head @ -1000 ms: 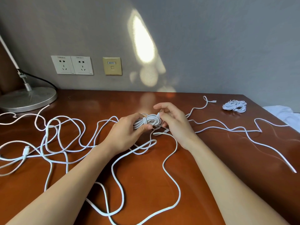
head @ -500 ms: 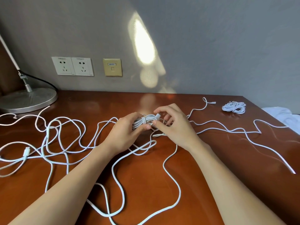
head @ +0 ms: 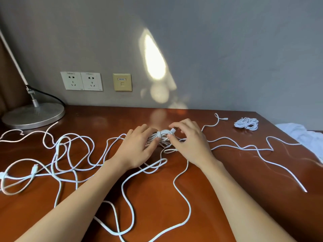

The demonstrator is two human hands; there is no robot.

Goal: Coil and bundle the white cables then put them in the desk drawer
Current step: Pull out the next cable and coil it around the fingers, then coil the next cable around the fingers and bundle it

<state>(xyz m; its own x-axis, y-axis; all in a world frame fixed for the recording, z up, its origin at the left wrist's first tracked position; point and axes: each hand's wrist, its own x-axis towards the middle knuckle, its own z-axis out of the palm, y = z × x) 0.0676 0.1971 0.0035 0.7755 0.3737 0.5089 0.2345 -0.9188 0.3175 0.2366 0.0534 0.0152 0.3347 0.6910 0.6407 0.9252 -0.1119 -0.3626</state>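
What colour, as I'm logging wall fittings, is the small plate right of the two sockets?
Beige-yellow plate, seen best in the head view.

No text can be read: faint print is carried by the white wall sockets [head: 81,81] and a small label by the beige data plate [head: 122,82], both too blurred.

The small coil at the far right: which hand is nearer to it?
Right. The right hand is left of the coil; the left hand is farther left. Both hold the bundle.
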